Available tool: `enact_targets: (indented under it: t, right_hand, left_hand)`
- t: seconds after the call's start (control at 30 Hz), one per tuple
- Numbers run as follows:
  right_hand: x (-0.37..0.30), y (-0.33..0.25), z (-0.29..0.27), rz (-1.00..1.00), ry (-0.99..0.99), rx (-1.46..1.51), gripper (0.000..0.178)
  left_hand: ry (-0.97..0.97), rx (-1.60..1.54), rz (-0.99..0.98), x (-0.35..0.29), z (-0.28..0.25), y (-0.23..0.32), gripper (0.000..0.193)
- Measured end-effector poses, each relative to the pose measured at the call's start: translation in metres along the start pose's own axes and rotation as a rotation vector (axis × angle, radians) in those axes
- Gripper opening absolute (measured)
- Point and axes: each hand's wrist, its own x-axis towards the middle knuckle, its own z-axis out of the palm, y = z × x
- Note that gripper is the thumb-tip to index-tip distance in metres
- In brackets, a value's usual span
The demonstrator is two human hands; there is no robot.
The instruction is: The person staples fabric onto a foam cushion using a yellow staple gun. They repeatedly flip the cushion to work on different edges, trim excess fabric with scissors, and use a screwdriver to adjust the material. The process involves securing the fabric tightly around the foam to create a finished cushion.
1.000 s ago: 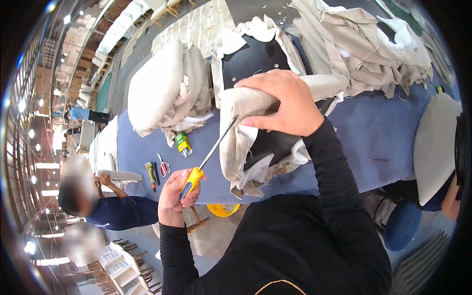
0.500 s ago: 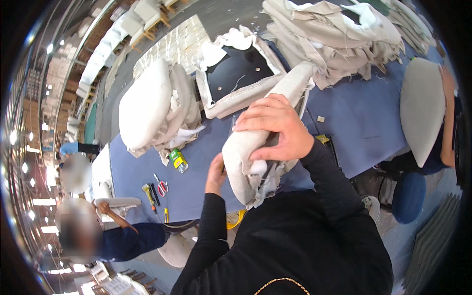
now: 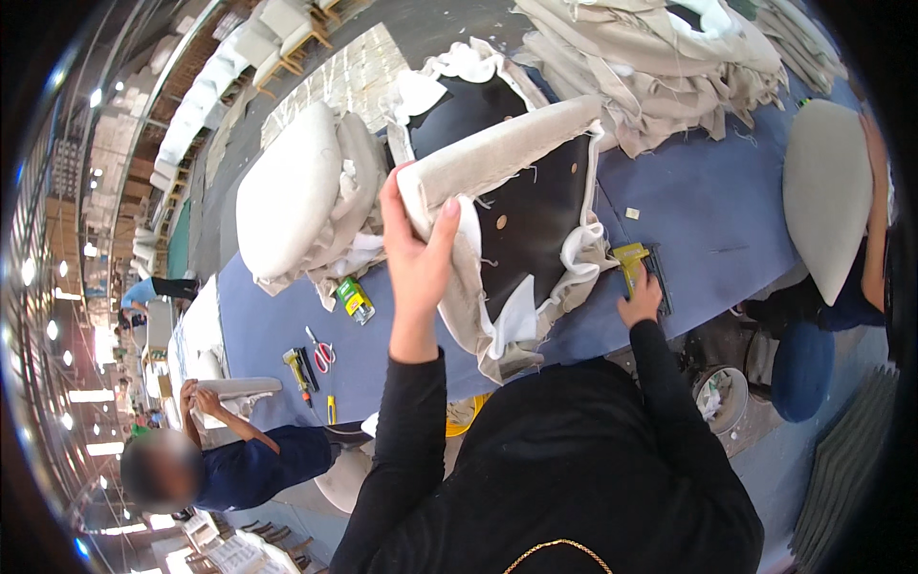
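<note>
An upholstered beige seat (image 3: 521,139) rests tilted in front of me, its black underside facing up. Loose cloth and white wadding hang along its open edges. My left hand (image 3: 418,263) grips the seat's left corner, thumb on the inner side and fingers round the outside. To the right of the seat, my right hand (image 3: 641,300) closes its fingers on a yellow and black staple gun (image 3: 630,254) lying on the blue table (image 3: 703,225). Behind the held seat lies another seat (image 3: 461,113), also underside up and partly covered by it.
Stacked beige seats (image 3: 292,191) stand left, a heap of covers (image 3: 660,81) far right. A green-yellow box (image 3: 355,300), scissors (image 3: 323,354) and a yellow-handled tool (image 3: 332,409) lie left. A bin (image 3: 722,400) stands below the right edge. Co-workers handle cushions at both sides.
The seat has turned from standing on its side to showing its black underside. My right hand has left it and moved right onto the staple gun; my left hand has risen to its corner.
</note>
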Motion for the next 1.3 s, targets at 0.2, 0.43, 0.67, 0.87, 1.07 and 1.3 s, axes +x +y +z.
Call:
enact_targets:
  t: [0.2,0.43,0.67,0.87,1.07,1.3]
  right_hand:
    - [-0.002,0.068,0.035,-0.442,0.141,-0.058,0.114]
    - [0.041,0.007,-0.017,-0.011,-0.132,0.255,0.110]
    - [-0.079,-0.137,-0.196,-0.183,-0.631,1.629,0.039]
    - [-0.149,-0.215,-0.240,-0.195,-0.781,1.606,0.038]
    - [-0.160,-0.231,-0.208,-0.189,-0.742,1.627,0.046]
    - [-0.163,-0.230,-0.200,-0.266,-0.770,1.598,0.043]
  left_hand:
    - [0.110,0.011,0.010,0.000,0.021,0.002,0.056]
    - [0.088,0.070,0.085,-0.006,0.032,0.010,0.058]
    - [0.064,-0.019,-0.056,-0.023,0.024,0.011,0.056]
    - [0.033,-0.275,-0.045,-0.033,0.020,0.007,0.066]
    - [0.095,-0.182,-0.067,-0.043,0.019,0.005,0.064]
    - [0.075,-0.213,-0.049,-0.043,0.021,0.007,0.064]
